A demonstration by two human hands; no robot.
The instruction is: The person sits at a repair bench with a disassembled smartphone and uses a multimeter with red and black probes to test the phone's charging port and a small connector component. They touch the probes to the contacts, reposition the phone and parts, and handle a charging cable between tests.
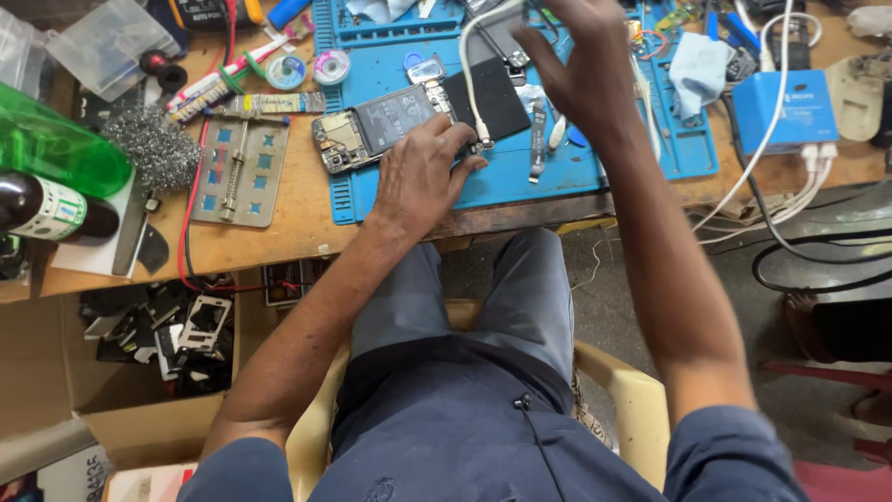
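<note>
Sitting at the wooden workbench [279, 218], I have the blue repair mat [520, 177] spread in front of me, and on it lies the opened phone [372, 125], back cover off, battery and boards exposed, near the mat's left edge. So the opening-up looks done; the phone is not closed again, and I judge that whatever work on its insides is in hand is still mid-way, with reassembly all left.

My left hand [423, 177] rests palm down on the mat just below the phone, fingers curled, thumb and forefinger pinched around the plug end of the white cable [469, 74] right at the phone's lower right corner (whether the plug is seated in the port I cannot tell, my fingers cover it). The cable runs up from there, loops near the top edge and heads off toward the blue box [785, 107] at the right.

My right hand [581, 65] is lifted above the mat, fingers spread wide, holding nothing that I can see; it is blurred, so fine detail is lost. It hovers over a dark flat panel [492, 98] lying beside the phone.

Smaller stuff: metal jig plate [242, 172] left of the mat, steel wool wad [153, 144], green bottle [56, 144], dark bottle [46, 209], solder spools [330, 67], tweezers [537, 139] on the mat, a pale blue cloth [697, 70]. Cardboard box of spare frames [177, 335] under the bench.
</note>
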